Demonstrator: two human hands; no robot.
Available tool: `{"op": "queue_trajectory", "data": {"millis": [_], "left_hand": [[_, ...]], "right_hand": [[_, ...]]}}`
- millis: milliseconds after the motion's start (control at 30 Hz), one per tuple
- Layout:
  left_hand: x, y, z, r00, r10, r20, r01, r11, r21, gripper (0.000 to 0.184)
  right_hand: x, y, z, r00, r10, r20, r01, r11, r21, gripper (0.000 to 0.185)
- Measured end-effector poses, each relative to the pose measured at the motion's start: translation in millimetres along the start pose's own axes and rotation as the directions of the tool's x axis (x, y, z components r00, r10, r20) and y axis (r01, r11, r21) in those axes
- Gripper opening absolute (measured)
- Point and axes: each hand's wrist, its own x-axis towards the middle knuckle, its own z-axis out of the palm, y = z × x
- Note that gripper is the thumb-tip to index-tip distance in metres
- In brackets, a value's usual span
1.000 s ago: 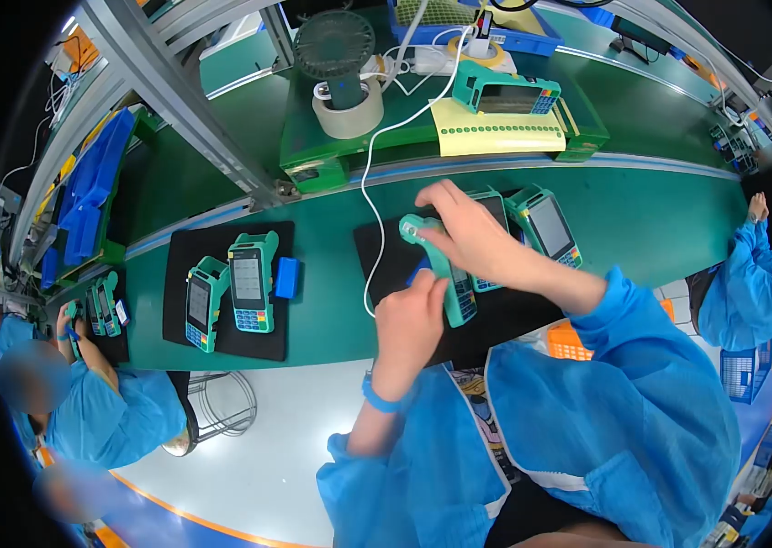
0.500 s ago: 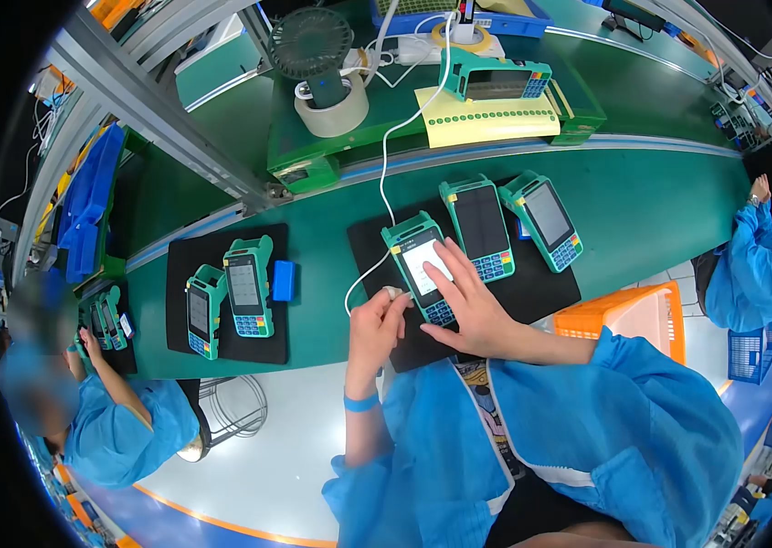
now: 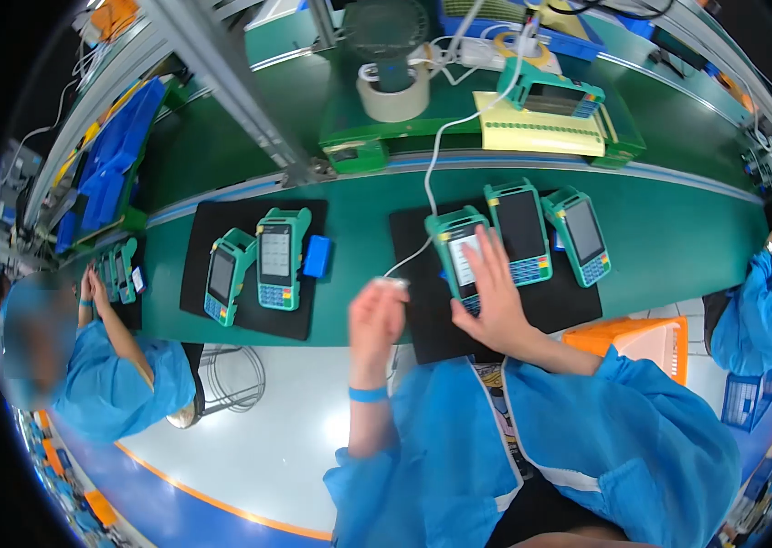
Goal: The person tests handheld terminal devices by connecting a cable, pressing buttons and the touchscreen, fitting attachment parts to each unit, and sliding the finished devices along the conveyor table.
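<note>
My left hand (image 3: 377, 324) is raised over the table's front edge, its fingers pinched on the white cable's end (image 3: 393, 283). My right hand (image 3: 498, 306) lies with spread fingers over a green payment terminal (image 3: 452, 239) whose screen is lit white; the palm covers part of its right side. That terminal rests on a black mat (image 3: 441, 333). Directly right of it is a terminal with a dark screen (image 3: 520, 224), and further right a tilted one with a grey screen (image 3: 583, 228). The white cable (image 3: 434, 155) runs down from the shelf past the lit terminal.
Two more terminals (image 3: 275, 251) and a blue block (image 3: 317, 257) are on the left mat (image 3: 199, 247). The green shelf (image 3: 354, 157) holds a fan (image 3: 388, 41), tape and another terminal (image 3: 555, 94). Orange crate (image 3: 669, 342) below right. Co-workers sit left (image 3: 121, 374) and right (image 3: 761, 306).
The terminal that was lifted in my hands a second ago now lies on the mat, screen up. My left hand has drawn away from it to the left with the cable end.
</note>
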Motion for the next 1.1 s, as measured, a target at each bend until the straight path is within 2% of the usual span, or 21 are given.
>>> {"op": "queue_trajectory", "data": {"millis": [67, 133, 200, 233, 267, 333, 367, 467, 500, 600, 767, 900, 1100], "left_hand": [[1.9, 11.0, -48.3, 0.956, 0.241, -0.164, -0.257, 0.963, -0.078, 0.027], [-6.2, 38.1, -95.2, 0.894, 0.362, -0.262, -0.392, 0.918, -0.068, 0.028], [-15.0, 77.5, -124.5, 0.786, 0.461, -0.411, -0.475, 0.877, 0.073, 0.03], [-16.8, 92.7, -149.2, 0.731, 0.519, -0.443, -0.504, 0.848, 0.162, 0.03], [-16.6, 108.0, -172.8, 0.675, 0.575, -0.462, -0.524, 0.815, 0.249, 0.03], [-5.2, 133.7, -203.5, 0.535, 0.647, -0.544, -0.425, 0.762, 0.489, 0.029], [5.3, 135.4, -242.0, 0.526, 0.666, -0.529, -0.385, 0.741, 0.55, 0.031], [50.1, 134.1, -318.4, 0.469, 0.749, -0.468, -0.385, 0.65, 0.655, 0.033], [69.8, 126.8, -352.2, 0.42, 0.797, -0.434, -0.375, 0.588, 0.716, 0.036], [96.2, 127.5, -376.1, 0.423, 0.815, -0.395, 0.094, 0.393, 0.914, 0.038], [138.7, 126.7, -405.8, 0.514, 0.776, -0.366, 0.29, 0.244, 0.925, 0.039], [148.1, 122.7, -402.4, 0.564, 0.76, -0.323, 0.18, 0.269, 0.946, 0.04], [132.7, 84.0, -305.5, 0.561, 0.765, -0.316, 0.165, 0.271, 0.948, 0.043]], "right_hand": [[-0.7, 1.5, -1.6, 0.999, 0.042, -0.031, -0.04, 0.998, 0.044, 0.088], [3.6, -2.9, -4.6, 0.999, 0.035, 0.004, -0.035, 0.999, -0.04, 0.087], [6.6, -7.1, -1.0, 0.998, -0.055, 0.024, 0.058, 0.981, -0.184, 0.085], [12.8, -17.5, -4.0, 0.993, -0.084, 0.084, 0.102, 0.963, -0.25, 0.08], [21.0, -28.0, -4.5, 0.979, -0.153, 0.136, 0.184, 0.949, -0.255, 0.072], [29.3, -24.7, 18.3, 0.911, -0.313, 0.27, 0.325, 0.946, 0.001, 0.062], [34.0, -35.1, 27.2, 0.899, -0.318, 0.301, 0.317, 0.947, 0.055, 0.047], [39.9, -44.4, 47.7, 0.898, -0.234, 0.372, 0.338, 0.909, -0.244, 0.038], [44.3, -44.0, 48.0, 0.906, -0.2, 0.374, 0.314, 0.909, -0.274, 0.034], [45.9, -39.7, 43.8, 0.921, -0.158, 0.355, 0.278, 0.906, -0.318, 0.033], [38.7, 11.3, -0.1, 0.97, -0.066, 0.232, 0.159, 0.899, -0.407, 0.036], [16.4, 71.2, -70.9, 0.987, -0.029, 0.156, 0.095, 0.895, -0.436, 0.026], [-27.3, 156.3, -185.7, 0.992, 0.064, 0.105, -0.002, 0.861, -0.509, 0.02]]}}
